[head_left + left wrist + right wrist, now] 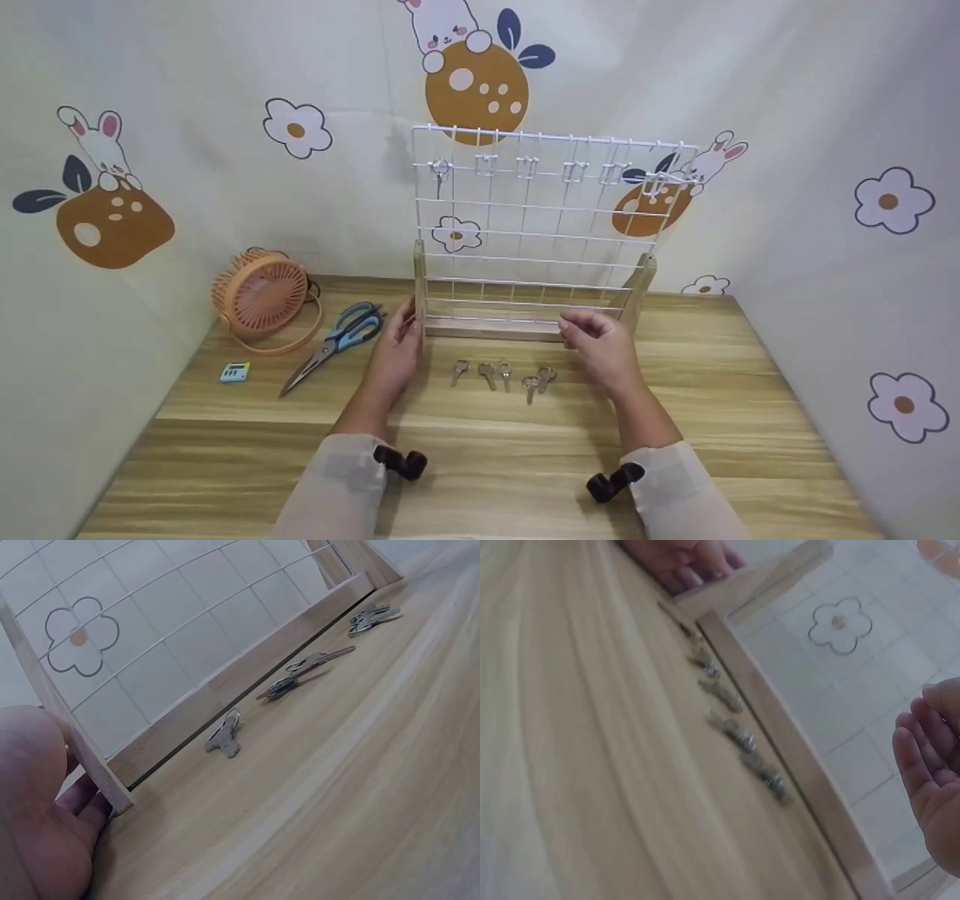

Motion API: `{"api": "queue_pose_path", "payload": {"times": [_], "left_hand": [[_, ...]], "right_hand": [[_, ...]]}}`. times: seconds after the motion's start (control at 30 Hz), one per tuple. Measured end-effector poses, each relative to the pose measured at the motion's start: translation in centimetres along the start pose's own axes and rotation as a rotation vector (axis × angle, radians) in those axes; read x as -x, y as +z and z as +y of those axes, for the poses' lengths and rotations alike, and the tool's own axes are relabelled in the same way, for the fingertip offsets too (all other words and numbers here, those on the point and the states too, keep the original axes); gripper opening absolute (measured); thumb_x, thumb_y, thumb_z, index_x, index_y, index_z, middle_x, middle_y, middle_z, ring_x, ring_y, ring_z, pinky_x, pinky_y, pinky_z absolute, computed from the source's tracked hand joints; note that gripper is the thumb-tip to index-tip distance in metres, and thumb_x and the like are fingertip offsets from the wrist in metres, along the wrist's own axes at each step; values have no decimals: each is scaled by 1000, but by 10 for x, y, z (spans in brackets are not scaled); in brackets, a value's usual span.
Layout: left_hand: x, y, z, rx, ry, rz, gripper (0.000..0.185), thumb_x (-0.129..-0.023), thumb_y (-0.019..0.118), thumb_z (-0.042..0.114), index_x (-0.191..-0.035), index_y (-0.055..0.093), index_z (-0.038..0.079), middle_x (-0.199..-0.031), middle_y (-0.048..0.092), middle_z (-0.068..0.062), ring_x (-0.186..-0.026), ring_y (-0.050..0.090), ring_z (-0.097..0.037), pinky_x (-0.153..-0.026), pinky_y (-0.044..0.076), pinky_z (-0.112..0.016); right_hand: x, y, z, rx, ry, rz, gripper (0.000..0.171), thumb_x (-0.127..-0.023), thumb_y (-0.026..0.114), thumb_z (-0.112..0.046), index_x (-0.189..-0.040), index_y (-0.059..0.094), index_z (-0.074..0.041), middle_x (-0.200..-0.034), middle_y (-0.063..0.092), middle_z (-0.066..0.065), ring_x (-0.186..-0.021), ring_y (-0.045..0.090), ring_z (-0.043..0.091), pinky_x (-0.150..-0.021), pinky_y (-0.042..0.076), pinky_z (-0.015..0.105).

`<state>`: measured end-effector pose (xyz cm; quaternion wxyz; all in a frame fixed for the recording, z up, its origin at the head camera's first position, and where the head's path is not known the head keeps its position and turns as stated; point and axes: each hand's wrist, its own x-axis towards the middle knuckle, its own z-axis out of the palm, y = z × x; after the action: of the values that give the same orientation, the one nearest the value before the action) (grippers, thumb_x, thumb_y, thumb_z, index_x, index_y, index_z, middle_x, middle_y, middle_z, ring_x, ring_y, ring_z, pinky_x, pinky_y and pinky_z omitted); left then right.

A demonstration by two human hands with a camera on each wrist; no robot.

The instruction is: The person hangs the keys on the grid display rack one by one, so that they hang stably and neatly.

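A white wire grid rack (420,285) stands upright in a wooden base (247,671) at the middle of the table. Its top row carries several hooks, and one key (440,174) hangs on the leftmost. Several loose keys (487,373) lie in a row on the wood just in front of the base (795,742). They also show as keys (225,736) and keys (739,736) in the wrist views. My left hand (401,337) holds the rack's left post, with its fingers (82,795) behind the post. My right hand (592,334) hovers by the base's right part, fingers (930,757) loosely curled and holding nothing.
An orange desk fan (260,292), blue-handled scissors (337,341) and a small blue timer (235,372) lie at the left of the wooden table (487,465). Walls with rabbit and flower stickers close in behind and on both sides.
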<state>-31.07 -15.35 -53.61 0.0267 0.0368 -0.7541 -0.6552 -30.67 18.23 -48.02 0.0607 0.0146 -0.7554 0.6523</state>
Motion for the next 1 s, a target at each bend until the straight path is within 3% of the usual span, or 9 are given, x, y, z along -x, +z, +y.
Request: {"api": "queue_pose_path", "payload": {"times": [0.2,0.43,0.7,1.0], "left_hand": [[-2,-3,2,-9,-23,-15,56,-116,45,34,-170,30,31,-174,36,-5,-163,35,-28,-133,34,-46],[-4,-4,3,1,-30,-29,57,-115,47,38,-169,30,33,-175,36,-4,-163,35,-29,-133,34,-48],[-9,-10,4,-28,-65,-31,59,-112,47,54,-168,32,42,-177,31,3,-163,33,-30,-133,32,-53],[-9,-5,0,1,-41,-24,57,-112,48,52,-167,34,41,-176,33,0,-162,35,-31,-132,35,-53]], "right_hand": [[-3,-6,23,137,26,-91,28,-96,80,-11,-120,78,2,-108,79,9,-93,70,9,-81,60,18],[-1,-8,46,206,92,-249,32,-93,81,-8,-123,76,2,-118,80,16,-96,73,11,-83,61,19],[2,-3,49,427,18,-317,31,-87,87,-15,-117,81,-12,-115,81,7,-97,70,14,-86,58,23],[1,-8,48,474,-41,-383,27,-88,86,-13,-115,82,-12,-112,82,7,-89,64,9,-79,52,20]]}}
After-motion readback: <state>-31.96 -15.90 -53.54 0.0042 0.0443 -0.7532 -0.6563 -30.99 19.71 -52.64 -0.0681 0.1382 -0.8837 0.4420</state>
